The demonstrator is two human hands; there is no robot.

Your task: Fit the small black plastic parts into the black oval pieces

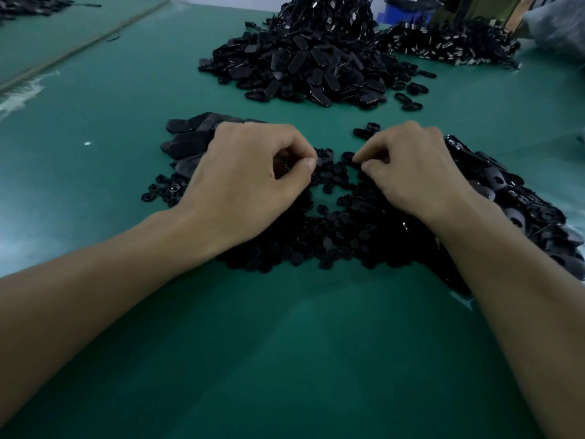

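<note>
Your left hand (250, 182) and right hand (411, 172) lie over the parts (316, 236), a low pile of small round black pieces on the green surface (285, 343). Left grip: thumb closed against forefinger; whether it holds anything cannot be told. Right grip: fingertips pinch one part (348, 156). Smooth matte ovals (190, 144) lie beside your left hand, glossy holed ovals (493, 182) beside your right
</note>
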